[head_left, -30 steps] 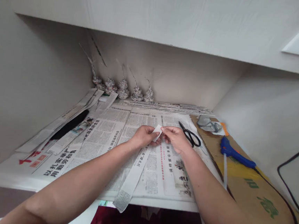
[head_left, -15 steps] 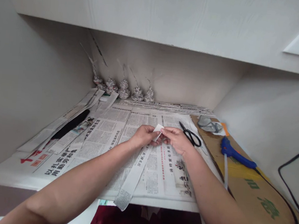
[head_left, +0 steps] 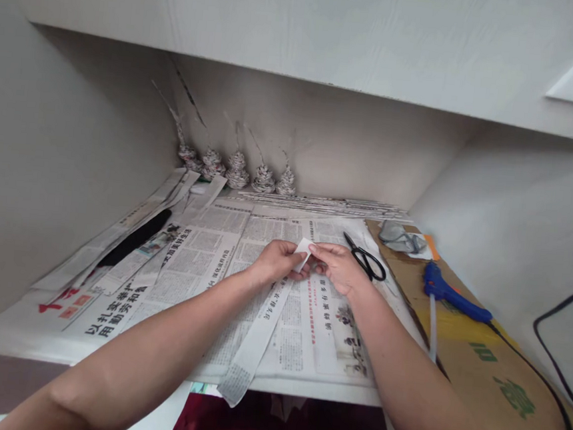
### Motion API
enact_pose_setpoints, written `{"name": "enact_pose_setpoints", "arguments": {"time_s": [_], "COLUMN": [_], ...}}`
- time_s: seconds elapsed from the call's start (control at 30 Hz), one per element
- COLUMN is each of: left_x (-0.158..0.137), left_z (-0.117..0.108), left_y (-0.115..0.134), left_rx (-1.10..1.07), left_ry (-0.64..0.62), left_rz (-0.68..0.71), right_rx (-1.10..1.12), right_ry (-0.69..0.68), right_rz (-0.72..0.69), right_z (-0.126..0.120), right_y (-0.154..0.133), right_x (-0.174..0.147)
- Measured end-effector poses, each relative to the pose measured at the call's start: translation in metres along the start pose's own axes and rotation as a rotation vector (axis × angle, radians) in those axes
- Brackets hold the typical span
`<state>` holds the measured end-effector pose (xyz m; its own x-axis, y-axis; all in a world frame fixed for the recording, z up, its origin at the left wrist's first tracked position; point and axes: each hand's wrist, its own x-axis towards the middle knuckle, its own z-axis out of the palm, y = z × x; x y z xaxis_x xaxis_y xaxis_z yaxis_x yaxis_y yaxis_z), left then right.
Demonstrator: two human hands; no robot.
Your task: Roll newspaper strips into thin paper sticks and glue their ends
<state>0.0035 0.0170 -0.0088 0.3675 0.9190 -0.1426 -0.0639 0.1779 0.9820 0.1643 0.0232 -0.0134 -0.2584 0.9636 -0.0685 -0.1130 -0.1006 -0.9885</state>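
Note:
A long strip of newspaper point(head_left: 255, 346) runs from my fingers down past the front edge of the table. Its far end shows pale between my two hands. My left hand point(head_left: 281, 260) pinches the strip near that end, thumb on top. Close against it, my right hand point(head_left: 335, 265) grips the tip's right corner between thumb and finger. The other fingers of both hands are curled and partly hidden. Beneath lie spread newspaper sheets point(head_left: 224, 236). Black-handled scissors point(head_left: 367, 259) rest just beyond my right hand.
Several woven paper gourd shapes point(head_left: 237, 170) stand along the back wall beside thin rolled paper sticks point(head_left: 317, 205). More cut strips point(head_left: 138, 242) lie left. At right, a blue glue gun point(head_left: 454, 296) with a cord sits on cardboard point(head_left: 481, 393), near a crumpled grey bundle point(head_left: 399, 238). A shelf overhangs.
Almost nothing differs. Both hands keep their pinch on the strip in the same place, with only a very slight shift of the paper's end.

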Motion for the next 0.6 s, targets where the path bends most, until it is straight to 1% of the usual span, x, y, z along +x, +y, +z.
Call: {"name": "enact_pose_setpoints", "arguments": {"time_s": [0.43, 0.53, 0.6], "left_x": [0.0, -0.0013, -0.0016], "left_z": [0.0009, 0.0019, 0.0022], "left_y": [-0.0054, -0.0033, -0.0018], "left_rx": [0.021, 0.025, 0.025], "left_ry": [-0.021, -0.019, -0.022], "left_rz": [0.039, 0.033, 0.022], "right_rx": [-0.028, -0.011, -0.001], "right_ry": [0.184, 0.209, 0.202], "right_rz": [0.016, 0.004, -0.01], "right_z": [0.0072, 0.0078, 0.0063], "right_y": [0.0006, 0.0006, -0.0008], "right_x": [0.0025, 0.0026, 0.002]}}
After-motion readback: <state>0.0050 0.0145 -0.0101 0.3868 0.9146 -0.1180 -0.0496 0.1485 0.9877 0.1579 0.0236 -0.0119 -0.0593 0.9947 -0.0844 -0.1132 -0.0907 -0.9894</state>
